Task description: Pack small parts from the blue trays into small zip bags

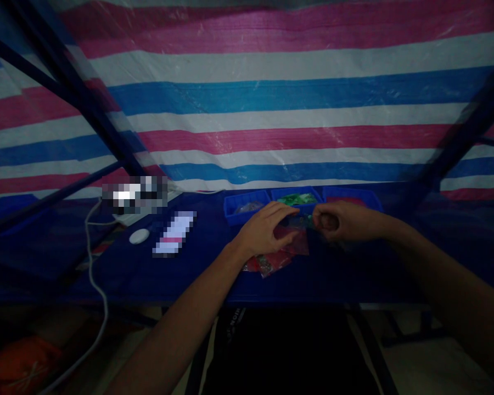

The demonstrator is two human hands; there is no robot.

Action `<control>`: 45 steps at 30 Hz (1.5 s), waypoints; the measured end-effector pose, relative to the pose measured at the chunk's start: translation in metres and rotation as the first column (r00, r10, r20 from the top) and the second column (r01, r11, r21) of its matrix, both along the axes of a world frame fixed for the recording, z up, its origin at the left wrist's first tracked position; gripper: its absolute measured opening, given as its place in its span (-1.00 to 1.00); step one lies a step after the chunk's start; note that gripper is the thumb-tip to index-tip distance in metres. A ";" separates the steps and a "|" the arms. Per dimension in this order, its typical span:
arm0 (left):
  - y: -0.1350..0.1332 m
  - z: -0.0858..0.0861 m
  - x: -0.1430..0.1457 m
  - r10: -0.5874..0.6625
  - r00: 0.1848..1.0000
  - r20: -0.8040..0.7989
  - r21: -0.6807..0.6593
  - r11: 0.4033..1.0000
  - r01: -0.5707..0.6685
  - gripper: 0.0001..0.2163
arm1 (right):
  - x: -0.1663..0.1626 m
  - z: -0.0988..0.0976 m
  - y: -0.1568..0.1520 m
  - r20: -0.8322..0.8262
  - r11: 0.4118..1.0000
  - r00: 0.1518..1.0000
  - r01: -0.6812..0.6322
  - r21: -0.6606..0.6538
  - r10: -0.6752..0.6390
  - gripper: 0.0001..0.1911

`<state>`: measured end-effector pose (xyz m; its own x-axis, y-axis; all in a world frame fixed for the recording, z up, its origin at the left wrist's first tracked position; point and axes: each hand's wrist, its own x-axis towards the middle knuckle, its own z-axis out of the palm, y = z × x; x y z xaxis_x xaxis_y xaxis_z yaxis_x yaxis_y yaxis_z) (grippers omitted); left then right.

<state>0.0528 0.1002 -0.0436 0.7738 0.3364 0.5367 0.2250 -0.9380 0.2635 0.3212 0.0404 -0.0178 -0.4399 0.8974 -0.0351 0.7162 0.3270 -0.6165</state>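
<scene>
I noted a phone (175, 234), its screen blurred beyond reading; white lettering (236, 319), only partly legible, on dark clothing (288, 351); the left hand (263, 229), thumb and fingers parted; red packets (275, 264) beside it on the blue table (354, 280); the right hand (346, 220), fingers curled, grasp indeterminable.

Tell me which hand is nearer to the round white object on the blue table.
Left. The left hand is to the object's right, by the red packets; the right hand is farther right, beyond the left hand.
</scene>
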 end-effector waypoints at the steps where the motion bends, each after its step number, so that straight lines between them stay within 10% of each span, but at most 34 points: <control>1: -0.001 -0.001 0.001 -0.009 1.000 0.005 -0.015 1.000 0.009 -0.50 | 0.000 -0.001 0.001 -0.091 1.000 0.996 0.005 -0.020 -0.007 -0.77; 8: 0.001 -0.006 0.008 0.048 0.998 0.045 -0.109 0.993 -0.043 -0.83 | -0.028 -0.024 0.011 -0.561 0.999 0.827 0.046 0.015 -0.030 -0.79; 26: 0.002 0.001 0.008 0.297 0.925 0.236 -0.167 0.950 -0.263 -0.84 | -0.050 -0.043 0.028 -0.831 0.935 0.516 0.355 -0.014 -0.209 -0.67; 32: 0.000 0.002 0.007 0.238 0.950 0.201 -0.151 0.966 -0.210 -0.77 | -0.051 -0.045 0.031 -0.827 0.852 0.526 0.510 0.119 -0.199 -0.66; 45: 0.009 -0.002 0.004 0.252 0.943 0.217 -0.310 0.934 -0.179 -0.80 | -0.057 -0.041 0.019 -0.511 0.800 0.859 0.317 0.509 -0.016 -0.58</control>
<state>0.0568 0.1091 -0.0453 0.5189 0.6454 0.5606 0.3059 -0.7525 0.5832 0.2642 0.0597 -0.0585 -0.1076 0.7460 0.6572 0.4721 0.6201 -0.6266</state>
